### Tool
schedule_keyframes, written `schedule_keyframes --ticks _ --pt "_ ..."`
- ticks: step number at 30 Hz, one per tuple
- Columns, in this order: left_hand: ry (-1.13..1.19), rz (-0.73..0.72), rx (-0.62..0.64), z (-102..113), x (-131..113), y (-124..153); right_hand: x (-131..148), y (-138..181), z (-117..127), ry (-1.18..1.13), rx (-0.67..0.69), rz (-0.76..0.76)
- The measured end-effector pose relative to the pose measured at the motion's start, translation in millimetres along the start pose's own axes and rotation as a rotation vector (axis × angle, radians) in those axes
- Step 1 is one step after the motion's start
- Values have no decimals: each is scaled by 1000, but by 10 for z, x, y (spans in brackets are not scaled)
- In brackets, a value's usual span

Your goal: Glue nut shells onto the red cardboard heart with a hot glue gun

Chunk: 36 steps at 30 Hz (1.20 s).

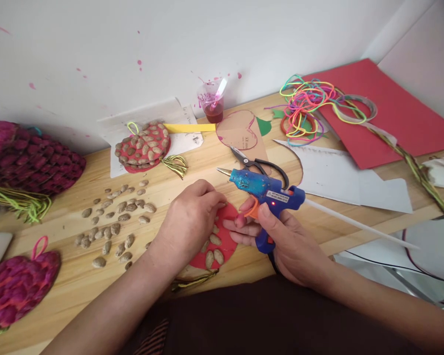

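In my right hand (292,241) is a blue glue gun (261,190) with an orange trigger and a white glue stick (355,220) out of its back. Its nozzle points left, above the table. My left hand (190,219) is bent over a red card cutout (229,246), fingertips pinched at its upper edge; whatever they hold is hidden. Several peanut shells (209,259) lie on the cutout, and a green-brown tassel (196,281) sits at its lower edge. My right hand's outstretched fingers reach over the cutout's right side.
Loose peanut shells (124,217) are scattered left of my hands. Behind them lies a shell-covered red ornament (144,145); purple ones (22,281) are farther left. Scissors (259,165), a cup of dark red liquid (213,111), tangled cord (311,106) and red card (392,118) lie beyond.
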<state>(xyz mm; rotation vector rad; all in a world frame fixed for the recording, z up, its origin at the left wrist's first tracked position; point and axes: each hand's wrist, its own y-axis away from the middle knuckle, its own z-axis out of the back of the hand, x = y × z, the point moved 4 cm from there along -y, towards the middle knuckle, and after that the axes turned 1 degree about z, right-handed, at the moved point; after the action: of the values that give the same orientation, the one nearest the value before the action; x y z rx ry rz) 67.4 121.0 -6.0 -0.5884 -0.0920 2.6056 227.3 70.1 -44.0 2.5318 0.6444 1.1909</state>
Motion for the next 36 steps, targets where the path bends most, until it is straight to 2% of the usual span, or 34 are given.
schedule_keyframes --ticks 17,22,24,27,30,36 --pt "-44 -12 17 -24 -7 -5 6 3 -5 31 -11 -2" --pt "26 -8 57 -5 18 6 13 9 -14 46 -15 -4" --pt "42 -13 35 41 33 43 15 11 -15 49 -14 -2" --pt "-28 -32 -63 120 35 151 12 9 -12 50 -14 6" --pt "-80 -104 -137 117 -5 290 8 4 -13 45 -5 7" --pt "-152 -183 -114 -55 -41 449 3 -1 -14 33 -7 7"
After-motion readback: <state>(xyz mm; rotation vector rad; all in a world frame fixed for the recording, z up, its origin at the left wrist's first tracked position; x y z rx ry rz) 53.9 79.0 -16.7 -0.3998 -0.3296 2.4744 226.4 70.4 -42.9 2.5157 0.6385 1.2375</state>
